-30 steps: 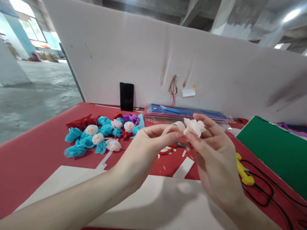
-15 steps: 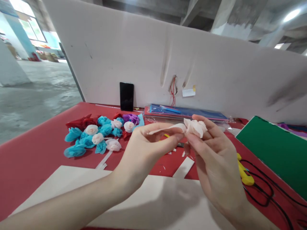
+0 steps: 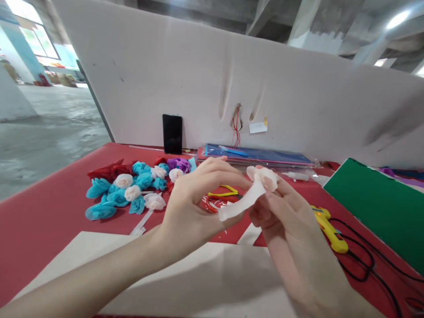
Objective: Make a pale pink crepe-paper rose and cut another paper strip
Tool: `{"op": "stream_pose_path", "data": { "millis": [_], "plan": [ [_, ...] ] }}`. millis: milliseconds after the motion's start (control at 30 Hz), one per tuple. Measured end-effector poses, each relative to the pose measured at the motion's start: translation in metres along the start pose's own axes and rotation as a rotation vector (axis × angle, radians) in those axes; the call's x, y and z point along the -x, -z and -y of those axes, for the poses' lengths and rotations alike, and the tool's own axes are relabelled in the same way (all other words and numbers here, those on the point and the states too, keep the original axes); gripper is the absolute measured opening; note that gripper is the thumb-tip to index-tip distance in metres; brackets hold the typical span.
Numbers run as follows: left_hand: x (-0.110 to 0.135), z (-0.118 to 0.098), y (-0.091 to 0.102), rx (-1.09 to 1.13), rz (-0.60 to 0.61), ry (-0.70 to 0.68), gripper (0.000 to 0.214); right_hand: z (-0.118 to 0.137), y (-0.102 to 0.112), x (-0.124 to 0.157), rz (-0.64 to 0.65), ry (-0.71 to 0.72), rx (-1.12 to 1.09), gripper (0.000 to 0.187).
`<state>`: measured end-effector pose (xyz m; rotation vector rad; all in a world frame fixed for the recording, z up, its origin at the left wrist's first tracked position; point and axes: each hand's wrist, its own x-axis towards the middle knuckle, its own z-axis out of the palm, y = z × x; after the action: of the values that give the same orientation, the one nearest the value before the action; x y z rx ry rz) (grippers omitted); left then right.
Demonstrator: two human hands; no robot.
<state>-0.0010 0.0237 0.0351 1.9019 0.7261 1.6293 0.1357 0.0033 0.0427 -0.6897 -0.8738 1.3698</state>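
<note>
Above the red table (image 3: 49,212), my right hand (image 3: 285,221) pinches a small pale pink paper rose (image 3: 265,176) between thumb and fingers. A loose pale paper strip (image 3: 240,204) hangs from the rose down to the left. My left hand (image 3: 195,198) grips the strip where it meets the rose, fingers curled over it. Both hands touch each other at the flower.
A pile of blue, white, red and purple paper roses (image 3: 132,187) lies at the left. A yellow glue gun (image 3: 326,227) with a black cord, scissors (image 3: 220,196), a green sheet (image 3: 380,207), a black phone (image 3: 172,134) and stacked coloured sheets (image 3: 255,154) surround a white sheet (image 3: 205,282) in front.
The strip, earlier stretched to the left from the rose, now hangs down and left. My left hand has moved over the strip toward the rose. The view shifted slightly.
</note>
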Motion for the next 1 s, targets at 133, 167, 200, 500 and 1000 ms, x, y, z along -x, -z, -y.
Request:
{"op": "stream_pose_path", "data": {
  "millis": [133,167,200,500,1000],
  "plan": [
    [0.001,0.0,0.0,0.021,0.01,0.028,0.022,0.001,0.003,0.002,0.003,-0.023,-0.021,0.022],
    [0.001,-0.001,0.0,0.025,0.004,0.042,0.023,0.001,0.003,0.002,0.001,-0.03,-0.025,0.023],
    [0.001,-0.001,0.0,0.032,-0.004,0.059,0.024,0.001,0.003,0.002,-0.006,-0.036,-0.029,0.024],
    [-0.001,-0.005,-0.001,0.059,-0.046,0.183,0.017,0.002,-0.001,0.001,-0.028,-0.068,-0.004,0.027],
    [-0.005,-0.008,-0.005,0.567,-0.108,0.629,0.004,0.002,0.012,-0.009,0.09,0.992,0.992,0.052]
  ]
}}
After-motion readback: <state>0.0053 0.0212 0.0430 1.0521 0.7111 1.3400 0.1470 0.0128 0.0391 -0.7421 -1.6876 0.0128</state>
